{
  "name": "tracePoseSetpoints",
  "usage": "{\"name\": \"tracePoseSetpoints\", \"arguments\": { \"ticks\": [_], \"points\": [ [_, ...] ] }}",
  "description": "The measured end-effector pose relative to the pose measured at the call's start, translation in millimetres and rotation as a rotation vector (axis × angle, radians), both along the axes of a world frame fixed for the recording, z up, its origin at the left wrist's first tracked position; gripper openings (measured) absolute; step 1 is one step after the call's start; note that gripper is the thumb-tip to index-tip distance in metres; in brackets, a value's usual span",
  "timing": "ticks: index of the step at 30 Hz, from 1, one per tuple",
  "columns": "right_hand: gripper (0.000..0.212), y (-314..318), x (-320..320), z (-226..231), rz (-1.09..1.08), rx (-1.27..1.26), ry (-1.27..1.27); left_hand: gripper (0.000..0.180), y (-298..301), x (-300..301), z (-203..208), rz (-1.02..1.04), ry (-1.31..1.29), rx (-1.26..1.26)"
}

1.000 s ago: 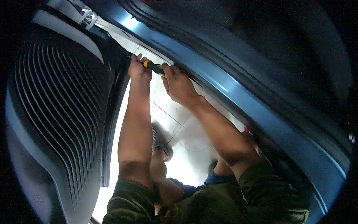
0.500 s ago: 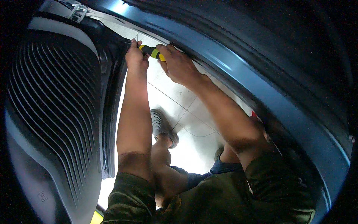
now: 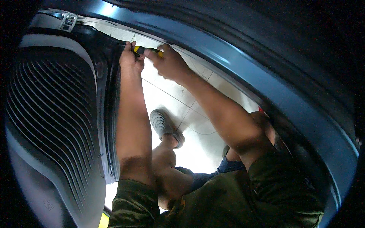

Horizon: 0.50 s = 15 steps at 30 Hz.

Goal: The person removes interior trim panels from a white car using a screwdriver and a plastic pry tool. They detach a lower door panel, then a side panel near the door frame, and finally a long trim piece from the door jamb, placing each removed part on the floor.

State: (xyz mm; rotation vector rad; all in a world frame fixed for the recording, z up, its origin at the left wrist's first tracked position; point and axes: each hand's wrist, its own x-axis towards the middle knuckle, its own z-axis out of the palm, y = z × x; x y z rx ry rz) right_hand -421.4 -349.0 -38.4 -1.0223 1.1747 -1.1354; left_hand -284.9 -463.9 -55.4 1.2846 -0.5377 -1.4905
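Observation:
A screwdriver with a black and yellow handle (image 3: 140, 50) lies roughly level between my hands, at the inner edge of a dark vehicle door (image 3: 102, 70). My right hand (image 3: 169, 64) grips the rear of the handle, thumb laid forward along it. At the front of the handle, my left hand (image 3: 131, 59) is closed around the tool, close against the door edge. The screwdriver's tip is hidden by the left fingers and the door edge. What it touches there cannot be seen.
The door's ribbed inner panel (image 3: 49, 121) fills the left side. A metal door hinge or check bracket (image 3: 69, 22) sits at the upper left. The blue body sill (image 3: 243, 70) curves along the right. Below are pale floor tiles (image 3: 167, 89) and my grey shoe (image 3: 163, 123).
My right hand has shifted its grip on the screwdriver handle, with the thumb now further forward. Both hands and the door appear slightly further left as the view moves.

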Motion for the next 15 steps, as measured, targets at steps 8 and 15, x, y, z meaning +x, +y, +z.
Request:
{"name": "tracePoseSetpoints", "arguments": {
  "ticks": [8,15],
  "points": [
    [0.035,14,8,-10,-0.309,-0.583,0.953,0.026,0,4,-2,0.001,0.080,-0.041],
    [0.041,-2,-12,9,0.067,0.275,-0.348,0.025,1,-1,7,0.012,0.127,-0.031]
  ]
}}
